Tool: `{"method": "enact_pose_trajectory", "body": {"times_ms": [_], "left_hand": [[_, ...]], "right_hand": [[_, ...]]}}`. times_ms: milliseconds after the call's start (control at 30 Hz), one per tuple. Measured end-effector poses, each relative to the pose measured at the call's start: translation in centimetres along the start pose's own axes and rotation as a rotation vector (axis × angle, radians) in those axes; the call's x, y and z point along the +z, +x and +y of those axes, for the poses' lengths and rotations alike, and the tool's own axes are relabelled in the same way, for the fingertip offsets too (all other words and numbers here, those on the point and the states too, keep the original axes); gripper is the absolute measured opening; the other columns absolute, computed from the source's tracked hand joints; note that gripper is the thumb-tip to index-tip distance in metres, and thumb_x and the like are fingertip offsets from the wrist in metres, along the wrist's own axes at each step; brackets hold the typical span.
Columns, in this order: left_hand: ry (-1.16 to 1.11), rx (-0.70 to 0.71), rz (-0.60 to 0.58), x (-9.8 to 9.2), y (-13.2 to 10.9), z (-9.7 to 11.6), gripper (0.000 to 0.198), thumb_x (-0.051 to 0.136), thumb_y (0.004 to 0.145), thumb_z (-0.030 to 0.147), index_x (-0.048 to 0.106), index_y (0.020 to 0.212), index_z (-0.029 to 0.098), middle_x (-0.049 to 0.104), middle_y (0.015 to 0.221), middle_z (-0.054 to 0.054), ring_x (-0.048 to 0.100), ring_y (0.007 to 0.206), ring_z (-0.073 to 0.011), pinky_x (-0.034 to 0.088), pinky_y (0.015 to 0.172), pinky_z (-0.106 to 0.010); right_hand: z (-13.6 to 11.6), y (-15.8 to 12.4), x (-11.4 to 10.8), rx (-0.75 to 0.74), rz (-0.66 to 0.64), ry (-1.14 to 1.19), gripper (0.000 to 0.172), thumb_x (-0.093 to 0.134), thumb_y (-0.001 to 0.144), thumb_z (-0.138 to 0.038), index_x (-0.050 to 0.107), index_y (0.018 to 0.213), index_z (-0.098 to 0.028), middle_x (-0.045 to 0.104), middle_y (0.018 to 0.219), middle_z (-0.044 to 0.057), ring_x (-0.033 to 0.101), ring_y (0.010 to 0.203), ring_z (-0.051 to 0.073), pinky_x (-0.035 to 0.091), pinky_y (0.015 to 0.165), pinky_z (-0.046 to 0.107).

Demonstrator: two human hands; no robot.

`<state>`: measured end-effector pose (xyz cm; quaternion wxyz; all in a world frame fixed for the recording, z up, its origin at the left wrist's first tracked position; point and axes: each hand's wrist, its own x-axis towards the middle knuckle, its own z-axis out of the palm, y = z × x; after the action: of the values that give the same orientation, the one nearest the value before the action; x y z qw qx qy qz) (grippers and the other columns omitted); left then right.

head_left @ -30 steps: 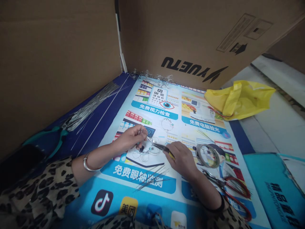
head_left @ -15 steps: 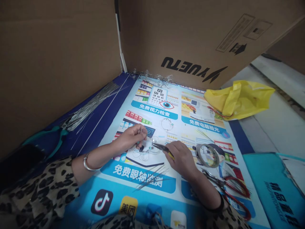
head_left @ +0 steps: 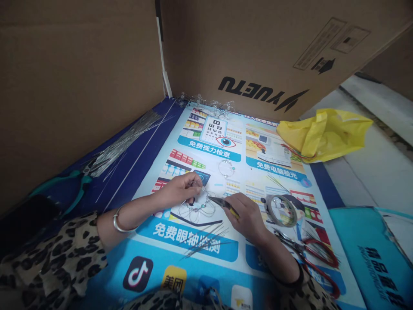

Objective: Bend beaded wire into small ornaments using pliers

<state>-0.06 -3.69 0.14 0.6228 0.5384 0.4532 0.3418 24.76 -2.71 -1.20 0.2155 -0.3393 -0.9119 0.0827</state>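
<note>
Near the middle of the printed poster (head_left: 258, 164), the left hand (head_left: 182, 189) pinches thumb against fingers on a beaded wire ring (head_left: 196, 209) with loose wire loops around it. The ring lies below and to the right of the fingertips, its upper edge reaching up to them, its beads hanging over or resting on the poster; which of the two, I cannot tell. From the other side, the right hand (head_left: 243, 214) is closed around the handles of the dark-nosed pliers (head_left: 222, 202), whose tips point left and meet the ring's right side; whether they clamp a wire is too small to see. Just beyond the hands sits a second beaded ring (head_left: 227, 168), and nearer the body lie short cut wires (head_left: 206, 242). Right of the right hand are a roll of tape (head_left: 271, 214) and red-handled scissors (head_left: 299, 248). Over on the left, a bundle of straight wires (head_left: 125, 144) lies against teal-handled pliers (head_left: 83, 185).
</note>
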Motion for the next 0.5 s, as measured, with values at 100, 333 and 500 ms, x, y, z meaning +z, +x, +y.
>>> {"method": "enact_pose_trajectory", "body": {"times_ms": [100, 333, 500], "left_hand": [[0.040, 0.015, -0.013, -0.07, 0.06, -0.44, 0.010, 0.051, 0.081, 0.027, 0.048, 0.086, 0.018, 0.049, 0.059, 0.005, 0.050, 0.049, -0.0069, 0.039, 0.046, -0.019], [0.058, 0.039, -0.028, -0.03, -0.01, -0.19, 0.008, 0.050, 0.082, 0.026, 0.048, 0.083, 0.018, 0.048, 0.056, 0.006, 0.049, 0.049, -0.0069, 0.039, 0.047, -0.019], [0.063, 0.032, -0.026, -0.12, -0.04, -0.24, 0.009, 0.050, 0.083, 0.026, 0.048, 0.083, 0.018, 0.051, 0.057, 0.005, 0.049, 0.049, -0.0071, 0.038, 0.047, -0.019]], "right_hand": [[-0.02, 0.05, -0.04, 0.013, -0.005, 0.014, 0.013, 0.050, 0.083, -0.025, 0.056, 0.092, -0.018, 0.060, 0.083, 0.007, 0.054, 0.079, 0.017, 0.043, 0.067, 0.028], [0.01, 0.14, 0.13, 0.021, -0.036, -0.021, 0.015, 0.049, 0.085, -0.029, 0.057, 0.091, -0.018, 0.060, 0.082, 0.007, 0.055, 0.081, 0.017, 0.043, 0.068, 0.028], [-0.16, 0.25, 0.13, 0.012, -0.078, -0.076, 0.016, 0.048, 0.085, -0.031, 0.057, 0.090, -0.018, 0.060, 0.082, 0.007, 0.053, 0.080, 0.018, 0.042, 0.067, 0.029]]}}
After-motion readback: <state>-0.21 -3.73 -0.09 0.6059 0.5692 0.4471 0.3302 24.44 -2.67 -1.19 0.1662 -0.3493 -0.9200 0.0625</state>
